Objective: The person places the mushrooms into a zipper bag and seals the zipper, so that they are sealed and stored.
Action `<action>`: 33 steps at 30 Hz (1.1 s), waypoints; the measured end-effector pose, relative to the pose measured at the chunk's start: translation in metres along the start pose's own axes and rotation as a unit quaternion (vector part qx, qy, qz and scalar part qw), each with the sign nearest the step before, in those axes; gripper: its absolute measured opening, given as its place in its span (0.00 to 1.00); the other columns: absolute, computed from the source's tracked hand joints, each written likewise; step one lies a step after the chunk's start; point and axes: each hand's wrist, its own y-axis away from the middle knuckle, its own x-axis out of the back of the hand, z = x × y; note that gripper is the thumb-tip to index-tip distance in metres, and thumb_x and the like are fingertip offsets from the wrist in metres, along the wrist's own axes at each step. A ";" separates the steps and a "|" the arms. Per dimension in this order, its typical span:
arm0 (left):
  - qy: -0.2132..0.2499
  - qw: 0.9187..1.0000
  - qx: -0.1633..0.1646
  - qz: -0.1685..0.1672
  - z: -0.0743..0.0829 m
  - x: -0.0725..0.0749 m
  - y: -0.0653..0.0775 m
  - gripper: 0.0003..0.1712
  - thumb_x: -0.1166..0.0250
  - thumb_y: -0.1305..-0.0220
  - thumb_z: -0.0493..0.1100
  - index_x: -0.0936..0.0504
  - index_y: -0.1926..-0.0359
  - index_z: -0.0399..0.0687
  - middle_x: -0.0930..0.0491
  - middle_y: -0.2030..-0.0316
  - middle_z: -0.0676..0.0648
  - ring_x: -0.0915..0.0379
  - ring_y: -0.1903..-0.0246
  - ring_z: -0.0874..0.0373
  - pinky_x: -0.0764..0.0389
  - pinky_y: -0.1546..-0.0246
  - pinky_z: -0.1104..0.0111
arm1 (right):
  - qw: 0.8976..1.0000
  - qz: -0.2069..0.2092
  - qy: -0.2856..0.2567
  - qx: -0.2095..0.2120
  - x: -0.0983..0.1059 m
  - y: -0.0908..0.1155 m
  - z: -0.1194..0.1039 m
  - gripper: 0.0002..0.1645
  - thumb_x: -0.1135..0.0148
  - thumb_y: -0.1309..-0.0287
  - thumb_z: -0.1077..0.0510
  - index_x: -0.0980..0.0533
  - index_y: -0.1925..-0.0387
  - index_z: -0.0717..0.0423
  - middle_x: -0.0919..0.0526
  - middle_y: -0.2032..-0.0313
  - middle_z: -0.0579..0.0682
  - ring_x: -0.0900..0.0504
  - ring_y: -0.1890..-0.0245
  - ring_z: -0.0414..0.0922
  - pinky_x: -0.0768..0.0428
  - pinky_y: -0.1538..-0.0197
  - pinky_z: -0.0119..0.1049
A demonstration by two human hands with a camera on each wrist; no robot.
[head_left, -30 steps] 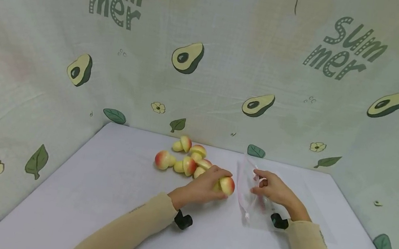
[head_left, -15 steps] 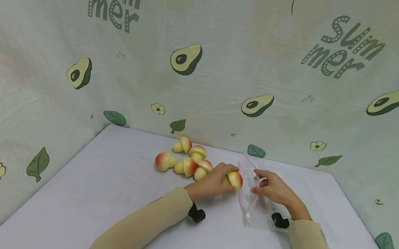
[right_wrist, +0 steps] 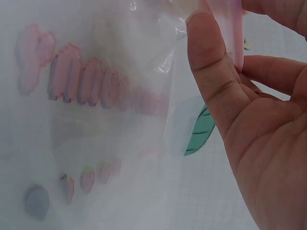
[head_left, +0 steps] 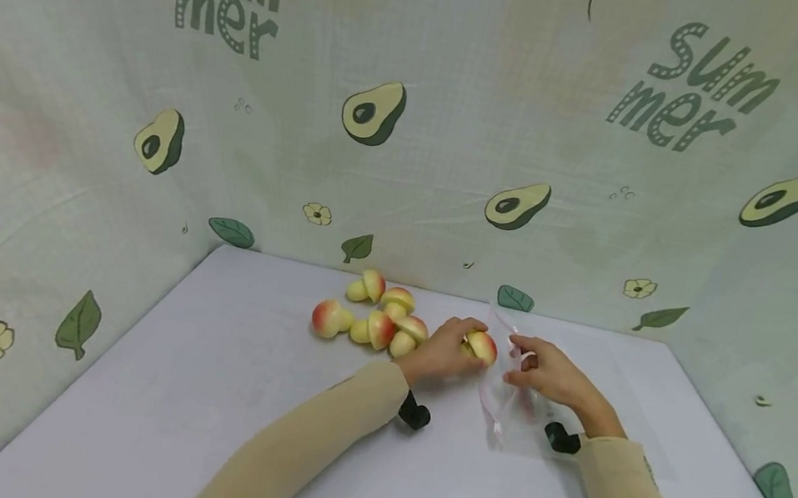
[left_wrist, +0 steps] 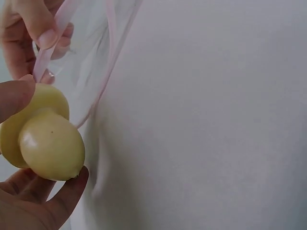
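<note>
Head view: left grip (head_left: 448,352) clasps a smooth yellow-and-red mushroom-shaped piece (head_left: 482,349), likely light, firm, best held round its cap (left_wrist: 53,98), while right grip (head_left: 552,374) pinches a flimsy clear pink-rimmed plastic bag (head_left: 522,435).

From well back, the head view faces forward and down toward the bag (head_left: 515,424). Both wrist views share it, close up.

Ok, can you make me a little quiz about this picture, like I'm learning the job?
1. Which hand is holding a mushroom-shaped piece?
2. True or false: the right hand is holding a mushroom-shaped piece too.
3. How many other mushroom-shaped pieces show on the table?

Key:
1. The left hand.
2. False; it pinches the clear bag.
3. Five.
</note>
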 end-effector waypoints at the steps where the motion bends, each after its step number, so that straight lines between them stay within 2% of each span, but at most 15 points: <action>1: -0.002 1.000 0.002 0.000 0.002 0.000 -0.002 0.34 0.29 0.45 0.49 0.28 0.38 0.55 0.29 0.52 0.49 0.34 0.57 0.61 0.31 0.56 0.73 | 1.000 0.000 -0.001 -0.001 0.000 0.000 0.000 0.46 0.29 0.50 0.56 0.39 0.33 0.66 0.27 0.54 0.58 0.29 0.67 0.47 0.27 0.71 0.34; 9: -0.045 0.999 0.024 -0.007 0.007 -0.003 -0.016 0.36 0.30 0.43 0.50 0.32 0.35 0.56 0.30 0.47 0.49 0.34 0.52 0.62 0.31 0.49 0.71 | 1.000 -0.002 -0.003 0.007 0.000 0.000 0.001 0.45 0.29 0.50 0.57 0.38 0.34 0.68 0.26 0.55 0.60 0.28 0.68 0.47 0.27 0.73 0.34; 13: -0.054 0.998 0.039 0.002 0.007 -0.005 -0.022 0.37 0.30 0.43 0.50 0.35 0.35 0.52 0.30 0.43 0.48 0.34 0.47 0.60 0.32 0.45 0.68 | 1.000 -0.001 -0.007 0.016 0.000 -0.001 0.001 0.45 0.28 0.51 0.57 0.37 0.35 0.68 0.26 0.55 0.60 0.29 0.68 0.47 0.27 0.74 0.33; 16: -0.047 0.998 0.047 0.012 0.008 -0.007 -0.025 0.37 0.29 0.44 0.50 0.35 0.37 0.48 0.29 0.43 0.47 0.32 0.48 0.59 0.30 0.46 0.67 | 1.000 0.003 -0.012 0.027 -0.001 0.000 0.000 0.44 0.28 0.52 0.58 0.36 0.35 0.68 0.26 0.56 0.60 0.29 0.70 0.46 0.29 0.75 0.32; 21: -0.036 0.998 0.048 0.026 0.009 -0.010 -0.027 0.35 0.28 0.46 0.51 0.33 0.41 0.47 0.27 0.47 0.47 0.30 0.51 0.58 0.28 0.49 0.67 | 0.999 0.012 -0.014 0.048 -0.003 0.000 -0.002 0.44 0.28 0.53 0.59 0.36 0.36 0.70 0.26 0.61 0.58 0.30 0.72 0.44 0.30 0.77 0.32; 28: -0.055 0.997 0.038 0.033 0.011 -0.011 -0.025 0.36 0.27 0.48 0.51 0.28 0.39 0.49 0.25 0.47 0.47 0.30 0.48 0.56 0.30 0.46 0.67 | 0.997 0.025 0.002 0.067 -0.003 0.001 -0.002 0.43 0.28 0.52 0.59 0.35 0.37 0.71 0.26 0.66 0.56 0.29 0.74 0.42 0.28 0.77 0.32; 33: -0.035 0.997 0.062 0.040 0.011 -0.012 -0.024 0.40 0.27 0.48 0.51 0.31 0.35 0.51 0.27 0.46 0.45 0.31 0.50 0.56 0.29 0.47 0.66 | 0.998 0.023 0.005 0.063 -0.003 0.002 -0.005 0.43 0.28 0.52 0.60 0.35 0.36 0.68 0.27 0.70 0.53 0.29 0.75 0.42 0.29 0.77 0.32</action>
